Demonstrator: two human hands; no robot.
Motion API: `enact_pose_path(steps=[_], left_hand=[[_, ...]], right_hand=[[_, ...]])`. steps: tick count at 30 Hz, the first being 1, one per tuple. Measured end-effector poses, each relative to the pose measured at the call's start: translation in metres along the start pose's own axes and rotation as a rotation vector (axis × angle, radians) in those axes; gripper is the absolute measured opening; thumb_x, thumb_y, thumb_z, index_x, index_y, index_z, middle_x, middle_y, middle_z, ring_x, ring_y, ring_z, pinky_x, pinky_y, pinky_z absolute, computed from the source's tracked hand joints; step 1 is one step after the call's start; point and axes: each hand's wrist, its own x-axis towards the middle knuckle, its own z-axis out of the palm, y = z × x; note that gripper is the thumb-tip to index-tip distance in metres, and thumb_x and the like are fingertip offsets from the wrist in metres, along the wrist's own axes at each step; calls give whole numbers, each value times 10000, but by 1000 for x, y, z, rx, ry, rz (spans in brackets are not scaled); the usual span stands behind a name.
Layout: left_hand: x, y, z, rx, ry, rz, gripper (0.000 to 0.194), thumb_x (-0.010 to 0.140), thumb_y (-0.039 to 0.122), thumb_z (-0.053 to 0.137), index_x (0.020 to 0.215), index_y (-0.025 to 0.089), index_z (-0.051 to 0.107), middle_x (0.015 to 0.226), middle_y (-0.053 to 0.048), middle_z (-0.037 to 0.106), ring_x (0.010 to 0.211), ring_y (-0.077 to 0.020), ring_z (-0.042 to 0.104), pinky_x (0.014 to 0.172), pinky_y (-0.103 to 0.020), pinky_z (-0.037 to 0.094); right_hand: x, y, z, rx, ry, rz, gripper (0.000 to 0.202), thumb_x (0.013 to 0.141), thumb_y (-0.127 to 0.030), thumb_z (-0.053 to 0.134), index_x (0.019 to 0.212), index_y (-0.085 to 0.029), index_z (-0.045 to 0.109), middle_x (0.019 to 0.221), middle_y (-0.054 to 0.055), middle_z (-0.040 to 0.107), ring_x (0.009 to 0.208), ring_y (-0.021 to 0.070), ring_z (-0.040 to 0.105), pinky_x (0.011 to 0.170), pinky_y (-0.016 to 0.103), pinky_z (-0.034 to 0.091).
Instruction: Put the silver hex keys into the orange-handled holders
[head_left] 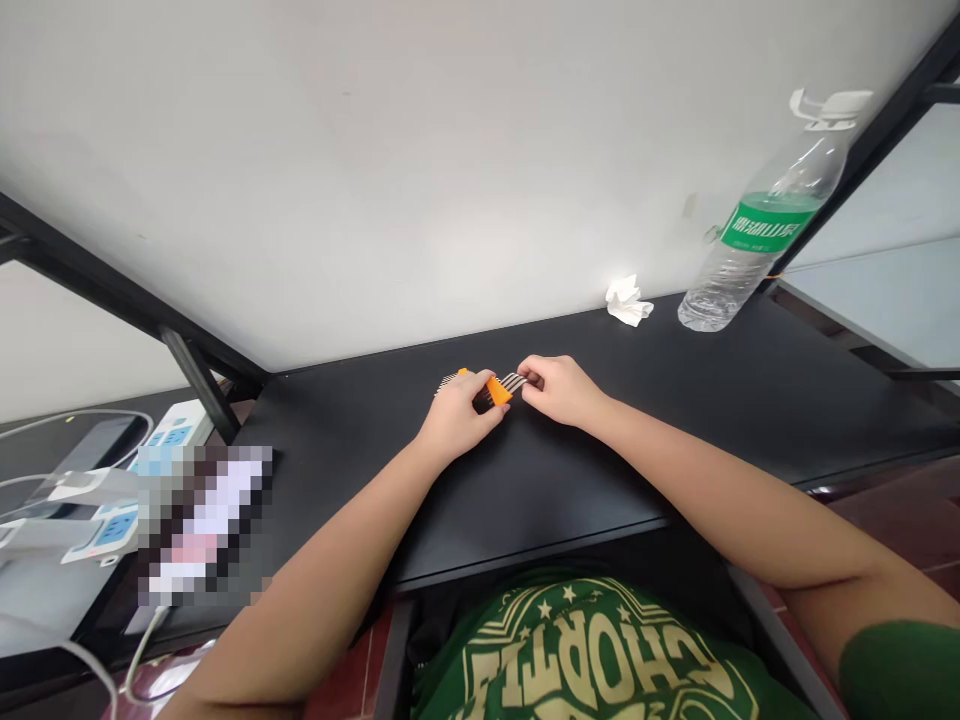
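Near the middle of the black table (525, 500), my left hand (461, 410) is closed around an orange holder (497, 390) with several thin metal rods. The rods stick out on both sides of the orange piece. To its right, my right hand (555, 388) pinches the ends of the metal rods (514, 381) between thumb and fingers. My left palm hides part of the holder, and what the rods are exactly is too small to tell.
A large clear bottle (765, 225) with a green label stands at the back right. Beside it lies crumpled white tissue (628, 301). On the left are a blurred-out device with a cable, power strips (116, 528) and a black metal frame (196, 380).
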Motion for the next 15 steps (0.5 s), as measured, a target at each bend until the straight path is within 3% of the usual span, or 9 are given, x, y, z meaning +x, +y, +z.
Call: enact_pose_path(steps=[11, 13, 15], left_hand=[[0, 0, 0, -46, -37, -8, 278, 845, 333, 714, 1107, 245, 682, 934, -18, 699, 852, -210, 638, 821, -362, 527], [0, 2, -1, -48, -69, 27, 210, 865, 344, 704, 1048, 244, 681, 902, -11, 689, 832, -202, 626, 794, -347, 515], [0, 3, -3, -50, -102, 71, 163, 879, 349, 699, 998, 240, 675, 877, -8, 681, 823, -197, 616, 777, -336, 503]], right_hand=[[-5, -7, 4, -27, -110, -83, 116, 836, -124, 589, 870, -218, 648, 757, -7, 675, 671, 156, 578, 664, 293, 410], [-4, -8, 0, 73, -180, -30, 101, 810, -127, 625, 850, -219, 629, 747, -14, 672, 663, 156, 603, 659, 291, 443], [-3, -7, -5, 292, -303, 114, 122, 788, -145, 677, 847, -219, 600, 722, -25, 664, 634, 157, 635, 629, 288, 491]])
